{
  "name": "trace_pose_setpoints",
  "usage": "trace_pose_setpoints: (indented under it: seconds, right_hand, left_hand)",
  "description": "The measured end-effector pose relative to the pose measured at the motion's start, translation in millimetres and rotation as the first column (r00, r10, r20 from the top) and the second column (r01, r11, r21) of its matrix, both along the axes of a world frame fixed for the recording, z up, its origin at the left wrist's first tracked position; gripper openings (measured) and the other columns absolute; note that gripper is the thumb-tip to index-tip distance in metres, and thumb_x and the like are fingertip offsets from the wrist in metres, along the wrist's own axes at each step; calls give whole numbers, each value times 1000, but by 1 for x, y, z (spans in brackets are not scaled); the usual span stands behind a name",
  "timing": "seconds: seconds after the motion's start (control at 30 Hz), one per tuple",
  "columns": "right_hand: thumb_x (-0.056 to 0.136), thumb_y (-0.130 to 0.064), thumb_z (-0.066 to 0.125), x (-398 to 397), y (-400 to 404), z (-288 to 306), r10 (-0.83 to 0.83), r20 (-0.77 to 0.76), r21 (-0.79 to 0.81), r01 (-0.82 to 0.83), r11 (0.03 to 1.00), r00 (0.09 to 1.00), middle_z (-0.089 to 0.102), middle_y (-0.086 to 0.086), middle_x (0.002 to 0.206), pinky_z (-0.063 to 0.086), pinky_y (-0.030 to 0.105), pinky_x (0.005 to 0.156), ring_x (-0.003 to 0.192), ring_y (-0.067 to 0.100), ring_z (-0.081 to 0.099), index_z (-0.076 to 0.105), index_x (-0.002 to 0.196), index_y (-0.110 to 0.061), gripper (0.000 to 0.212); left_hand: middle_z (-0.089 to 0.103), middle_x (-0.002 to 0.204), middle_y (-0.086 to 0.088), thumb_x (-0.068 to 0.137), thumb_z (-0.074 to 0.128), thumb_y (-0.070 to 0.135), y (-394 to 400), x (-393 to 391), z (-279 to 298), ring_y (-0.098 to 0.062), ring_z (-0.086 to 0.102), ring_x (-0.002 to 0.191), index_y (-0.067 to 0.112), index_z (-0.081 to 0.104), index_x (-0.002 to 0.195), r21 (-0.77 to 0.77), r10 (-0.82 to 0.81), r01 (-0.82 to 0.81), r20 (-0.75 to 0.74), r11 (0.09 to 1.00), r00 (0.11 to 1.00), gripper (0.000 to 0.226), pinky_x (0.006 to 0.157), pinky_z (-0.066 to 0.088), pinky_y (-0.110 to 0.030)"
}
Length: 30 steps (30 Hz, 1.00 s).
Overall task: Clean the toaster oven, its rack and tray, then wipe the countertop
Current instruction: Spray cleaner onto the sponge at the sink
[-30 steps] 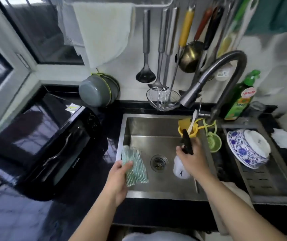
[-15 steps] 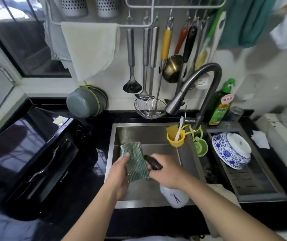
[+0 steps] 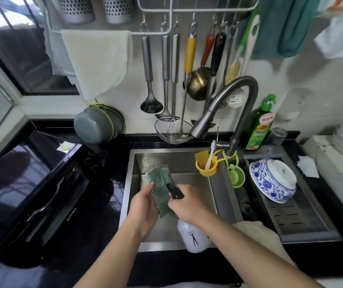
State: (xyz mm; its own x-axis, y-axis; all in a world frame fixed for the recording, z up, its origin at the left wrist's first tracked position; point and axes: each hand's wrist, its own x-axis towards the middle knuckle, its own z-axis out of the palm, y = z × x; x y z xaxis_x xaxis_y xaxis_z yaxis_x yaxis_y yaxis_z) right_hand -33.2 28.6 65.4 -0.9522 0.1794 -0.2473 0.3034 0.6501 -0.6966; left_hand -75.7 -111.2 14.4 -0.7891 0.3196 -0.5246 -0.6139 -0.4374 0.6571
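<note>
Over the steel sink (image 3: 214,196), my left hand (image 3: 142,206) holds a green striped scrubbing cloth (image 3: 160,188) upright by its lower edge. My right hand (image 3: 189,202) grips the black trigger head of a white spray bottle (image 3: 193,239), and the nozzle points at the cloth from close by. The black toaster oven (image 3: 35,188) sits shut on the dark countertop (image 3: 108,196) to the left of the sink. Its rack and tray are not visible.
A faucet (image 3: 228,104) arches over the sink's back right. A yellow cup (image 3: 204,166) and green strainer (image 3: 236,176) hang at the sink edge. A blue-and-white bowl (image 3: 272,181) lies on the drain tray at right. Utensils and a towel (image 3: 97,59) hang above.
The spray bottle has tipped from upright to nozzle-first toward the cloth. My left hand raised the cloth off the sink's left edge and brought it to the bottle.
</note>
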Motion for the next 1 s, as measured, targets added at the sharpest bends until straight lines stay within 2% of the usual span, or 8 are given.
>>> trace_pose_setpoints:
  seconds: [0.1, 0.27, 0.43, 0.63, 0.8, 0.87, 0.93, 1.0]
  right_hand:
    - [74, -24, 59, -3, 0, -1, 5, 1, -9, -4, 1000, 1000, 62, 1, 67, 39, 32, 56, 72, 28, 60, 60, 75, -15, 9]
    - [72, -24, 56, -5, 0, -3, 41, 44, 14, -42, 999, 998, 64, 2, 72, 43, 33, 58, 73, 28, 60, 61, 78, -14, 12]
    - [75, -24, 55, 0, 1, -8, 42, 61, 11, -43, 999, 997, 61, 2, 74, 39, 32, 58, 74, 29, 59, 57, 80, -15, 11]
    - [76, -26, 57, 5, 2, -15, 57, 83, 17, -59, 998, 995, 59, 1, 71, 40, 34, 57, 72, 27, 58, 53, 77, -16, 11]
    - [77, -24, 57, 12, 9, -16, -6, 106, -26, 9, 1000, 994, 59, 2, 69, 36, 32, 56, 66, 23, 54, 56, 73, -18, 7]
    - [77, -26, 60, 14, 14, -15, -22, 109, -96, 33, 995, 994, 62, -1, 72, 39, 30, 58, 68, 19, 57, 60, 76, -22, 4]
    - [80, -25, 62, 17, 20, -14, -47, 92, -173, 62, 983, 995, 65, -2, 76, 43, 29, 62, 73, 16, 61, 63, 79, -25, 1]
    - [80, -22, 63, 18, 26, -12, -86, 73, -243, 102, 965, 994, 69, 0, 82, 47, 28, 67, 81, 20, 65, 66, 81, -24, 3]
  left_hand:
    - [67, 131, -22, 108, 39, 30, 0, -5, -4, -32, 70, 107, 4, 57, 141, 25, 26, -27, 50, 999, 998, 46, 93, 52, -44]
    - [62, 138, -26, 109, 36, 35, -2, -17, -13, -41, 56, 133, 1, 53, 145, 80, 57, -65, 98, 995, 994, 52, 111, 44, -51]
    - [61, 141, -24, 110, 33, 38, -3, -29, -16, -42, 56, 133, 7, 50, 148, 79, 126, -135, 112, 988, 986, 52, 106, 49, -55]
    - [62, 139, -23, 111, 31, 43, -1, -35, -16, -39, 62, 127, 9, 49, 149, 88, 163, -174, 128, 981, 978, 54, 89, 58, -49]
    - [66, 135, -22, 112, 29, 42, -1, -35, -12, -39, 61, 128, 7, 56, 142, 85, 166, -181, 158, 980, 973, 54, 101, 50, -53]
    - [67, 133, -22, 111, 34, 34, -2, -32, -10, -39, 62, 126, 5, 59, 137, 74, 144, -157, 153, 985, 978, 46, 105, 49, -55]
    - [66, 133, -22, 105, 40, 12, -4, -30, -14, -40, 62, 125, 4, 56, 138, 31, 136, -141, 122, 990, 983, 37, 109, 47, -55]
    - [66, 134, -23, 97, 40, -4, -7, -29, -19, -41, 61, 126, 5, 54, 138, -56, 146, -141, 87, 988, 985, 44, 112, 45, -55]
